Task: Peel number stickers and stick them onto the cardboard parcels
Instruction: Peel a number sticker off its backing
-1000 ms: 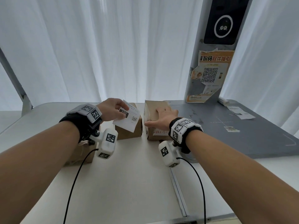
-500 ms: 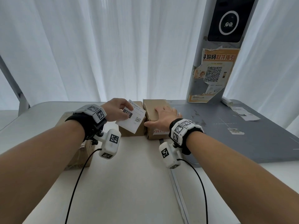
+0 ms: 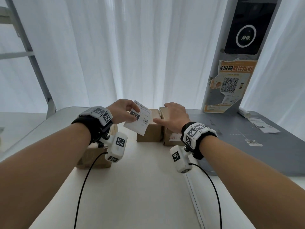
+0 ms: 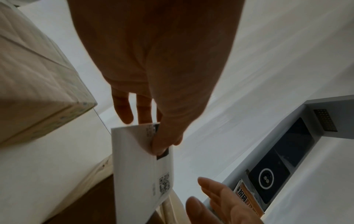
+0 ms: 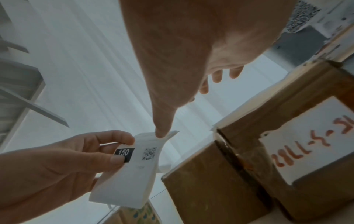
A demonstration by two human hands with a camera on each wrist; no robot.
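My left hand (image 3: 130,113) pinches a white sticker sheet (image 3: 137,125) at its black "150" label (image 5: 124,153), holding it up over the table. My right hand (image 3: 171,114) hovers open just right of the sheet, above two brown cardboard parcels: a middle parcel (image 3: 149,133) and a right parcel (image 3: 171,139) bearing a white label with red writing (image 5: 306,136). In the right wrist view my right thumb tip (image 5: 162,131) touches the sheet's curled top corner. A third parcel (image 3: 92,157) lies under my left wrist.
A white table (image 3: 132,195) runs toward me, with a grey mat (image 3: 255,146) on its right side. A grey post with a QR poster (image 3: 231,85) and a dark screen (image 3: 245,25) stands behind the mat. Loose paper slips (image 3: 262,125) lie on the mat. White curtains hang behind.
My right hand has lifted off the right parcel's top and moved left toward the sheet. My left hand has raised the sheet slightly.
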